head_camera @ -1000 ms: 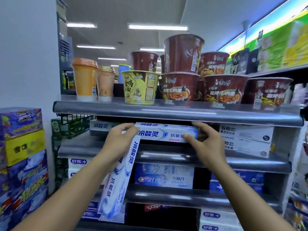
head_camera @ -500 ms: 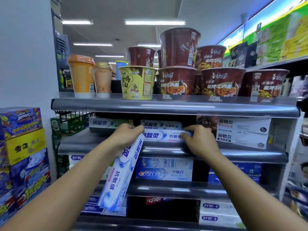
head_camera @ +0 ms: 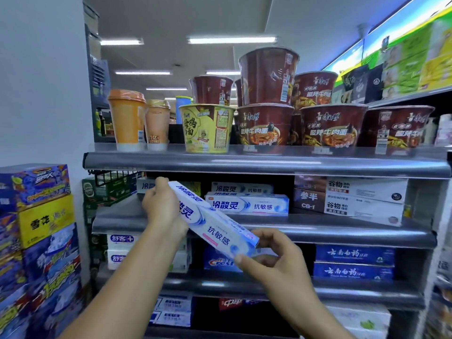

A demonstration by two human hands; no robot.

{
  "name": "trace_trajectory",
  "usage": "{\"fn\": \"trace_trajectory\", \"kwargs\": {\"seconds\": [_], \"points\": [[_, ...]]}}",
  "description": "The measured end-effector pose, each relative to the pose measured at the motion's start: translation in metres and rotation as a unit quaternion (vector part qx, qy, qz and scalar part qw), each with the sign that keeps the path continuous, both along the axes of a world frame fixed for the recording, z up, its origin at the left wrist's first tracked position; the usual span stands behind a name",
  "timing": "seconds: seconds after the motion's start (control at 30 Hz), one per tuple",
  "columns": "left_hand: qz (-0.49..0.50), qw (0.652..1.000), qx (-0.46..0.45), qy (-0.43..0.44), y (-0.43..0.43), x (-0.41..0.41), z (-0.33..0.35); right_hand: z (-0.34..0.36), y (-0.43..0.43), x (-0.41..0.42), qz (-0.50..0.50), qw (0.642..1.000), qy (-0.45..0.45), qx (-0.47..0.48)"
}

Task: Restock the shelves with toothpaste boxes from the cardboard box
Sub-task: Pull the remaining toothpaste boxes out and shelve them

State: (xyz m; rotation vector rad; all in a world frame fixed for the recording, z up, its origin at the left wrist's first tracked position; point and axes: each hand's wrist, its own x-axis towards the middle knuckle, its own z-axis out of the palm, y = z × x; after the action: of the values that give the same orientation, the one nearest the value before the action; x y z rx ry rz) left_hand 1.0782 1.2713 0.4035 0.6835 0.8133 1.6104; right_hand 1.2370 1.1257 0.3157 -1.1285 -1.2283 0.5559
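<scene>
Box (head_camera: 215, 227): held tilted before the shelf (head_camera: 342, 234), near the stacked boxes (head_camera: 247, 204). Its upper end is gripped by the left hand (head_camera: 162, 209), fingers (head_camera: 159, 189) curled round it; its lower end is pinched by the right hand (head_camera: 278, 260).

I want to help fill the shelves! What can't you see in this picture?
Head view:
- Cardboard box: out of frame.
- Crest box: partly behind the held toothpaste box and right hand.
- Back-left shelf box: partly covered by left hand.
- Bottom-shelf labels: blurred.
</scene>
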Motion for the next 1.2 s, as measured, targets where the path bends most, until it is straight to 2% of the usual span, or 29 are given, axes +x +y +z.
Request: {"fn": "trace_trajectory", "kwargs": {"seconds": [0.1,0.23,0.43,0.63,0.8,0.97,1.1,1.2], "points": [[-0.015,1.000,0.008,0.003,-0.001,0.008,-0.004,0.008,0.006,0.012,-0.065,0.993,0.088,0.046],[-0.017,0.978,0.114,0.176,0.004,0.002,-0.013,0.029,0.020,0.048,-0.110,0.982,0.137,0.061],[-0.048,0.920,0.179,0.346,0.022,0.003,-0.013,0.058,0.051,0.094,-0.162,0.985,0.028,0.055],[-0.081,0.891,0.199,0.400,0.046,0.014,-0.004,0.079,0.080,0.117,-0.180,0.981,-0.068,0.038],[-0.089,0.815,0.217,0.530,0.060,0.018,-0.004,0.072,0.089,0.121,-0.264,0.947,-0.181,-0.029],[-0.084,0.817,0.191,0.537,0.072,0.004,-0.004,0.074,0.086,0.127,-0.226,0.953,-0.195,-0.044],[-0.073,0.813,0.168,0.553,0.077,0.006,-0.002,0.075,0.091,0.127,-0.281,0.929,-0.234,-0.055],[-0.051,0.779,0.153,0.605,0.083,0.010,0.005,0.080,0.106,0.127,-0.306,0.916,-0.242,-0.093]]}}
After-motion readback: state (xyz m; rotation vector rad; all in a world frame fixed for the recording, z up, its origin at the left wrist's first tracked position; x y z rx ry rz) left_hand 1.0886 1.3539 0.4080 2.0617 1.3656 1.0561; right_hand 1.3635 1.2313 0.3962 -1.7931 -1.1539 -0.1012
